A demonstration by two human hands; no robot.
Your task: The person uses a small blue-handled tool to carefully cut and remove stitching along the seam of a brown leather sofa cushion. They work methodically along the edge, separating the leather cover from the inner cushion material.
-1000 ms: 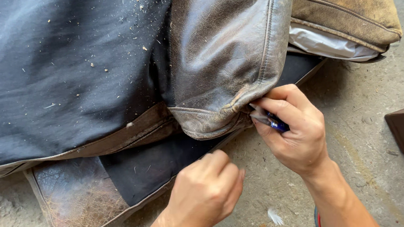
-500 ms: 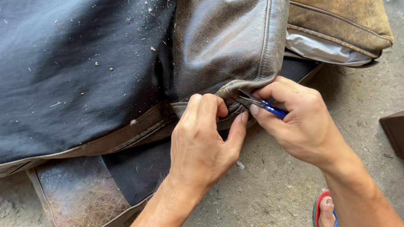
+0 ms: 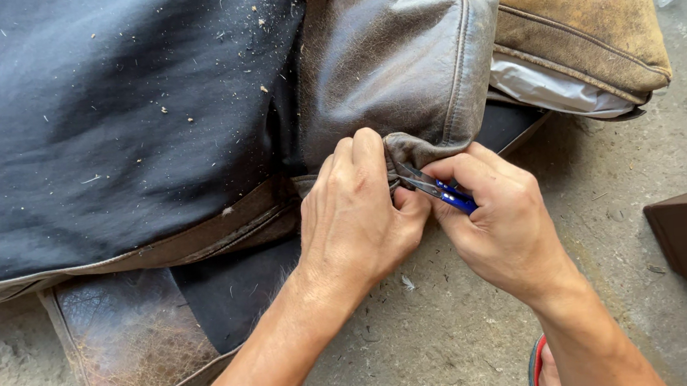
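My left hand [image 3: 359, 217] lies palm-down, fingers curled, pinching the lower edge of the worn brown leather cushion [image 3: 397, 51]. My right hand [image 3: 496, 224] sits just beside it, touching, fist closed below that edge. Both forearms angle up from below.

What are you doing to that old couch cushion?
A person is working on a worn brown leather cushion lying on a concrete floor. The left hand pinches the cushion's lower edge, while the right hand holds small blue-handled pliers with their tip at that same edge. A dark cloth lies beside it.
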